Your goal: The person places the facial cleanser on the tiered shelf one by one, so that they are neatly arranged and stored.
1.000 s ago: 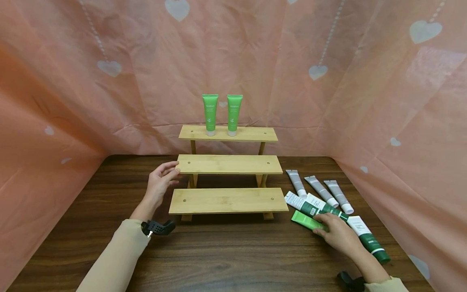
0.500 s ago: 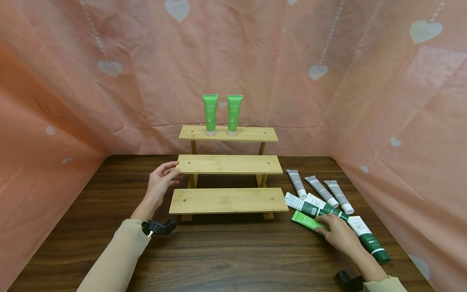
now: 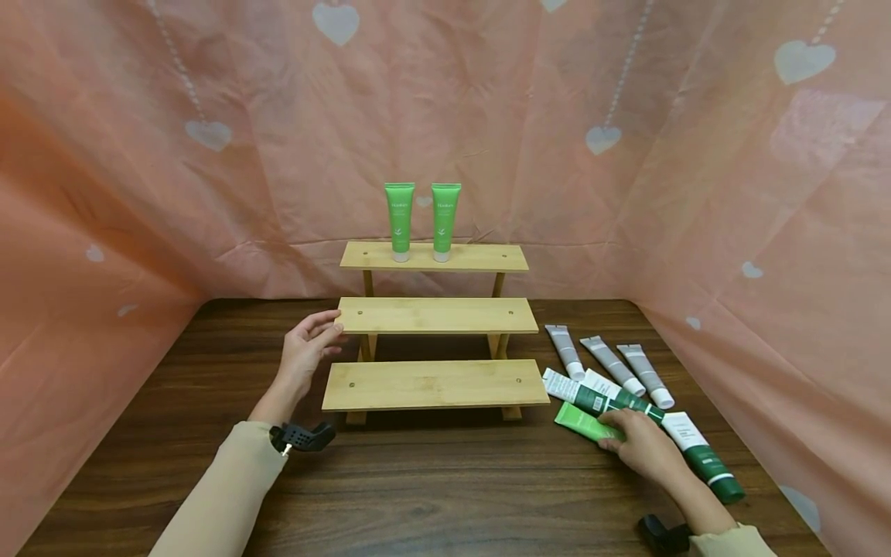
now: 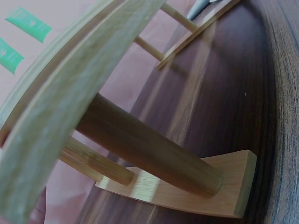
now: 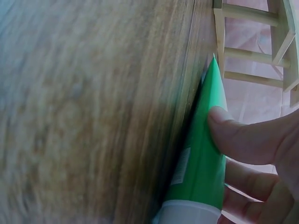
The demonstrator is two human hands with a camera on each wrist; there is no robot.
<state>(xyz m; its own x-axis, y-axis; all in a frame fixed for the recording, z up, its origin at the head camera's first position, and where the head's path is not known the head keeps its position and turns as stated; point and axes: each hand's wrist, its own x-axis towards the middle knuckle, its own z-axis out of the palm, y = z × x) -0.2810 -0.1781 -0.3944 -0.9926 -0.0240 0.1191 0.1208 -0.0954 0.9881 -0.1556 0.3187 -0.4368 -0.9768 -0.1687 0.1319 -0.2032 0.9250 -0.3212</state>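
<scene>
A three-tier wooden display stand (image 3: 438,316) stands mid-table. My left hand (image 3: 302,352) holds the left end of its middle shelf, fingertips and thumb at the edge; in the left wrist view the shelf hides most of that hand. On the right, my right hand (image 3: 643,442) pinches a light green squeeze tube (image 3: 579,422) lying on the table. The right wrist view shows the thumb on one side of this tube (image 5: 201,158) and fingers on the other, its white cap towards the bottom. Two matching green tubes (image 3: 400,220) stand upright, caps down, on the top shelf.
Beyond the right hand lie several grey tubes (image 3: 612,365) with white caps. White and dark green tubes (image 3: 703,456) lie close around that hand, some overlapping. Pink cloth (image 3: 445,93) with hearts encloses the dark wooden table (image 3: 418,480) at the back and sides.
The head view has tilted very slightly. Both hands, the stand and the tubes stay almost where they were, with the right fingers still at the light green tube.
</scene>
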